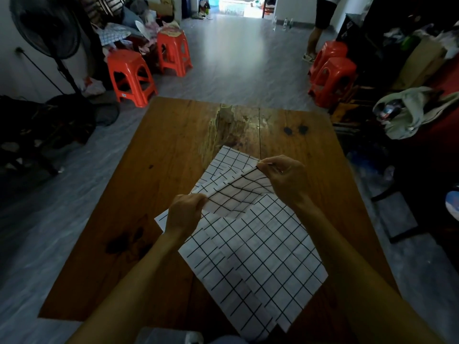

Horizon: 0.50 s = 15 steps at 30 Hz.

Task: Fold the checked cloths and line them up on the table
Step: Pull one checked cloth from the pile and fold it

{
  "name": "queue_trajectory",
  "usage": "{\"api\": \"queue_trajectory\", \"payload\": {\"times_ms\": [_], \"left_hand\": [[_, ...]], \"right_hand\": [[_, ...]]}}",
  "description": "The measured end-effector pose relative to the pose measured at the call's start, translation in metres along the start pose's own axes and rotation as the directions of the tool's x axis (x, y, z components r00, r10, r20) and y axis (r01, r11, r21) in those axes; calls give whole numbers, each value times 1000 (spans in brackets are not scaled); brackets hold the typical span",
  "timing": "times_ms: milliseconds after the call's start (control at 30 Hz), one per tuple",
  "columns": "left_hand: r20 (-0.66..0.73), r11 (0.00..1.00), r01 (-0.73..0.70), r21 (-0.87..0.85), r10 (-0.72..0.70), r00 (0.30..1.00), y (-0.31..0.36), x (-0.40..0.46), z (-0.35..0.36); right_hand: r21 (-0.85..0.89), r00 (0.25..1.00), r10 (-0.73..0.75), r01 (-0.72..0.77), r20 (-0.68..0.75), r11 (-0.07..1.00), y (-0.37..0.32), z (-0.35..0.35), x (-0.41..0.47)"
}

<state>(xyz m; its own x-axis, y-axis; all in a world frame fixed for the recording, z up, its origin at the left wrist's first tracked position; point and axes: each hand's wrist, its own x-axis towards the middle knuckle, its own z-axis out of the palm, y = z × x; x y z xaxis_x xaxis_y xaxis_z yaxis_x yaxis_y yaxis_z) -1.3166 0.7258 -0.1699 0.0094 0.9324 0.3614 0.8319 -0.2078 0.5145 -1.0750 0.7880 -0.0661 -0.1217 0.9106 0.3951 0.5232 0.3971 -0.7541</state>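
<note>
White cloths with a black check lie in a loose pile on the wooden table (154, 155), near its front edge. The top checked cloth (238, 194) is lifted off the pile along one edge. My left hand (183, 212) pinches its near-left corner. My right hand (283, 177) pinches its far-right corner, so the edge hangs taut between them above the pile. Under it a larger checked cloth (263, 264) lies flat, and another checked cloth (231, 160) shows beyond the lifted edge. How many cloths the pile holds is hidden.
Worn patches and dark stains mark the table. Red plastic stools stand at back left (131, 75) and back right (332, 78). A standing fan (47, 28) is at far left, clutter and a grey bag (407, 112) at right. A person's legs (315, 36) show far back.
</note>
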Motion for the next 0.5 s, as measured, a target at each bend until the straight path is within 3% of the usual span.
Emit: {"api": "queue_trajectory", "payload": {"times_ms": [100, 200, 333, 500], "left_hand": [[2, 994, 27, -107, -27, 1000, 7, 6, -3], [2, 981, -74, -180, 76, 997, 31, 23, -5], [-15, 970, -165, -177, 165, 986, 60, 45, -5], [-36, 963, -145, -229, 140, 989, 43, 49, -7]], "right_hand": [[-19, 1000, -20, 20, 7, 1000, -3, 1, 2], [-62, 996, -59, 64, 71, 996, -7, 8, 2], [-8, 988, -96, 98, 121, 995, -16, 18, 1], [-24, 992, -74, 77, 104, 997, -12, 1, 1]]}}
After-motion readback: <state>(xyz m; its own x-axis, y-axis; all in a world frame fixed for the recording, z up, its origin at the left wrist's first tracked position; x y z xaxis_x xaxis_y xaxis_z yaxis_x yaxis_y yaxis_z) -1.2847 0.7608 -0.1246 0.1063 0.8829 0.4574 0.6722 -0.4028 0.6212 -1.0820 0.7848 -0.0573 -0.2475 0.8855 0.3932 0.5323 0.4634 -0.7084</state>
